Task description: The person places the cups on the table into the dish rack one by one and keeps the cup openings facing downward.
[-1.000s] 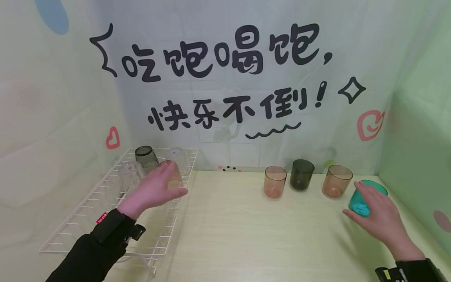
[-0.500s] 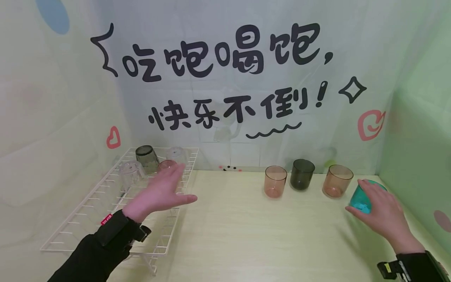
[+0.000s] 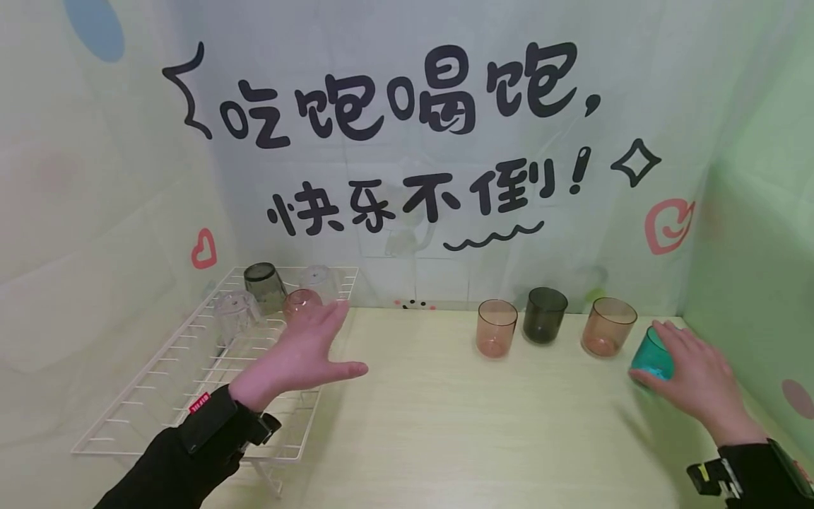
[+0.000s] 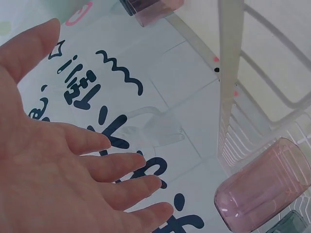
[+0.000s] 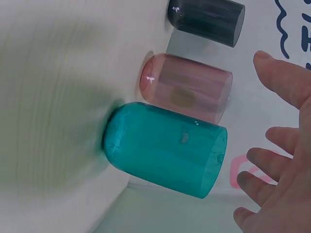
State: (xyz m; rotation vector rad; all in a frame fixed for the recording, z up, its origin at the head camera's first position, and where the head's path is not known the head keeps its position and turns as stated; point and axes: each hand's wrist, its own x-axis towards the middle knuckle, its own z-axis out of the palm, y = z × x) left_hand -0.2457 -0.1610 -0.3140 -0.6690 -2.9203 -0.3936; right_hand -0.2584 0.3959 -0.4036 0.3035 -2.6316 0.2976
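My left hand point(image 3: 304, 350) hangs over the white wire rack point(image 3: 280, 460) with fingers spread and thumb out, holding nothing. Just beyond its fingertips, an upside-down pink glass point(image 3: 299, 302) stands on the rack; the left wrist view shows this pink glass point(image 4: 262, 187) apart from the open palm point(image 4: 63, 170). At the far right, my right hand point(image 3: 696, 375) is beside a teal glass point(image 3: 650, 355) standing upright on the table, partly hidden behind the fingers. The right wrist view has a gap between the teal glass point(image 5: 165, 148) and the loosely bent fingers point(image 5: 262, 162).
Also upside down on the rack are a dark grey glass point(image 3: 263, 286) and two clear glasses, one at the left point(image 3: 235, 314). Along the back wall stand a pink glass point(image 3: 497, 329), a dark glass point(image 3: 545, 316) and an amber-pink glass point(image 3: 608, 327). A green side wall point(image 3: 757, 283) bounds the right.
My left hand has drawn back from the pink glass on the rack, toward the right and nearer me, its fingers spreading. The right hand has shifted slightly right beside the teal glass.
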